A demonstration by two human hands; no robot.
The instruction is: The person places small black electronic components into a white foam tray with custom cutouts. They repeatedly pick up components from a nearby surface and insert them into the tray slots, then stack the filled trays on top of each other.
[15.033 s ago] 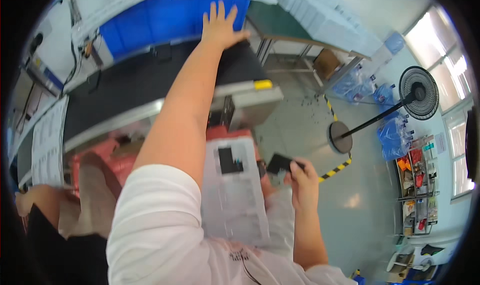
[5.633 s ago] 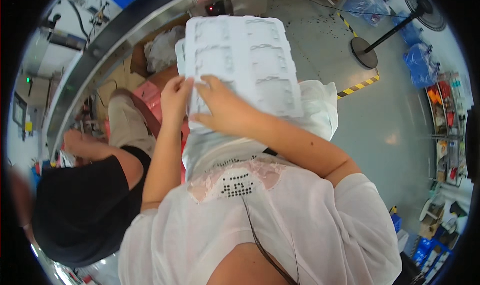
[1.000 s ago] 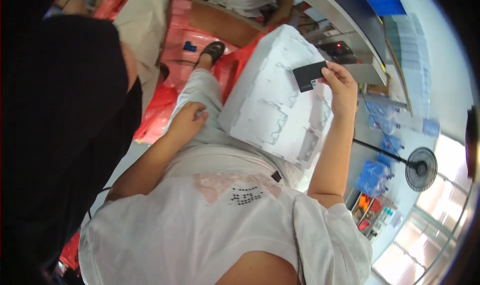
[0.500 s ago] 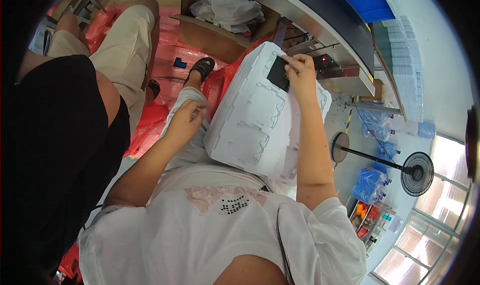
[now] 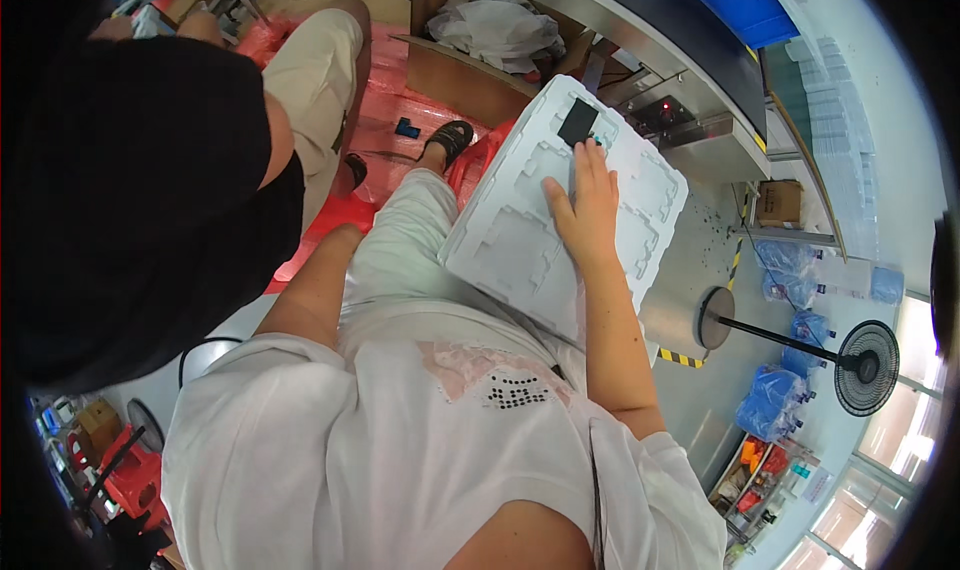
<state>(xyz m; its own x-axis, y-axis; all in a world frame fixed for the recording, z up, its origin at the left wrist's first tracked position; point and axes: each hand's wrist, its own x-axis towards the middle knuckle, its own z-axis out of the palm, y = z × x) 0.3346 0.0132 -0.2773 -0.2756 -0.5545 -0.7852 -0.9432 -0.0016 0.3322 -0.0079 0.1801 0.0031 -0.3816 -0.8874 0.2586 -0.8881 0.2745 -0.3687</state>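
A white moulded tray [image 5: 515, 242] with shaped recesses lies tilted across my lap. Near its far end sits a flat black rectangular panel [image 5: 577, 122]. My right hand [image 5: 588, 205] rests over the tray, fingers stretched and thumb apart, the fingertips at the panel's near edge. A small dark bit shows by those fingertips, too small to name. My left arm [image 5: 312, 288] reaches out at the left, but its hand is out of sight.
A co-worker in a black top [image 5: 150, 210] sits close on my left. Ahead stands a cardboard box [image 5: 455, 78] holding crumpled plastic, beside a metal-edged workbench [image 5: 640, 30]. A standing fan [image 5: 866, 368] is at the right, and red wrap [image 5: 395, 110] covers the floor.
My right hand has drawn back from the panel's top, opening its fingers. My left hand has gone from beside the tray out of view. The whole view has shifted.
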